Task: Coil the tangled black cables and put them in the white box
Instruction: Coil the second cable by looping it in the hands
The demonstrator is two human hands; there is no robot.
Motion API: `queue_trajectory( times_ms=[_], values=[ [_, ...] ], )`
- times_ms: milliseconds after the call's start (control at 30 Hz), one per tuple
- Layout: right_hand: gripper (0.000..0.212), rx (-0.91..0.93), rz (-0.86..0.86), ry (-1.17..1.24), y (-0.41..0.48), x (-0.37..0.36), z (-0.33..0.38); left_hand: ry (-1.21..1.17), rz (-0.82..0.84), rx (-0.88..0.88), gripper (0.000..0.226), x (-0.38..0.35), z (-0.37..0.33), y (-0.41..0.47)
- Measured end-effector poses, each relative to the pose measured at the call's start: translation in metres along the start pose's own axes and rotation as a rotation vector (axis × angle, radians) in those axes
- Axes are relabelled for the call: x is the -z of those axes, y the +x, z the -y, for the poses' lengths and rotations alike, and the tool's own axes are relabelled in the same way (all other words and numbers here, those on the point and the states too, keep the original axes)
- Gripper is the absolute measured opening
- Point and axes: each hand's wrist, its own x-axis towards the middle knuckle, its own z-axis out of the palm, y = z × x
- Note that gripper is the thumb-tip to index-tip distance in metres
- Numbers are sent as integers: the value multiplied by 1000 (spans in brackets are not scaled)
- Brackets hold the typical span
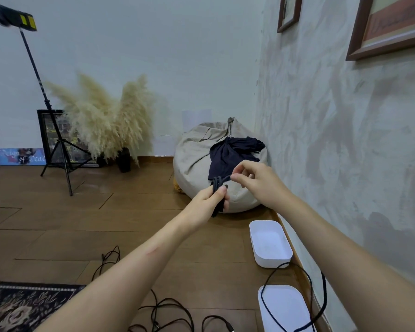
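One small bundle of coiled black cable is up in the air, in the middle of the view. The left hand grips it, with its fingers curled tight round the loops. The right hand, at 2 o'clock from the bundle, pinches the free end between thumb and fingers. I think the end is being wound round the loops to tie them.

At 5 o'clock from the bundle, the open white plastic box sits on the brown wooden floor. I can see nothing in it. Its flat white lid lies closer to the person, with one long dark cable looped over it. At 7 o'clock, more thin loose black cables lie on the floor, not coiled yet. So most of the job looks left to do.

What could go wrong? If the left hand lets go a little, the loops could spring open. If the end is not tucked in well, the bundle may come undone in the box.
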Motion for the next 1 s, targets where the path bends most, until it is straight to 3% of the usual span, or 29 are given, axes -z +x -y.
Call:
queue_trajectory(
  times_ms=[133,333,633,833,1000],
  values=[
    [11,10,-92,75,2,5,1,-55,11,-2,37,-1,-6,0],
    [8,31,-4,27,0,6,-1,-49,-22,24,38,6,-3,1],
    [4,-3,-98,223,-1,-4,-3,8,87,-51,37,1,-17,-11],
    [9,-15,-39,202,-4,1,-6,14,77,-21,37,4,-18,-14],
    [13,26,-116,272,-2,2,1,13,116,-37,36,-2,-28,-16]
  ],
)
